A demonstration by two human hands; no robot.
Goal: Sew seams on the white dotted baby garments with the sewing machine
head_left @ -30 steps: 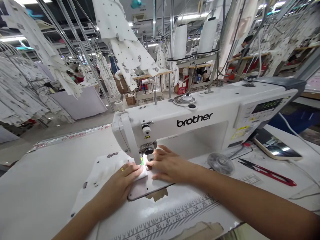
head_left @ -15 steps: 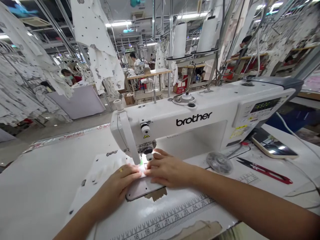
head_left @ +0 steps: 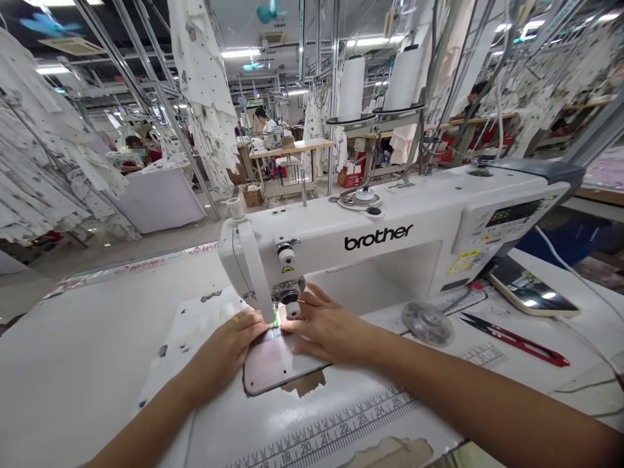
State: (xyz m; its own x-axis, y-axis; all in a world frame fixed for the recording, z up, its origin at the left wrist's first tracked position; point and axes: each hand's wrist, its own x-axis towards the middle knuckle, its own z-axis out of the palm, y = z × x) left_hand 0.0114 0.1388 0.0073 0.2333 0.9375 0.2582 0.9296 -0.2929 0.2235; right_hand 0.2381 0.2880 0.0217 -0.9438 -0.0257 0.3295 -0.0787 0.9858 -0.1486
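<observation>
Pressing white fabric [head_left: 195,338], axis toward needle [head_left: 275,314]; left hand [head_left: 229,348], right hand [head_left: 329,331] flat, grip open.

Gap under machine arm [head_left: 375,221] (narrow)

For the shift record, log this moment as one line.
Brother sewing machine | left hand: on white printed fabric | right hand: beside needle, over glossy pinkish plate

Overhead strip lights [head_left: 373,41] glare on the metal throat plate [head_left: 273,361]; the wide lens bends the edges.
</observation>
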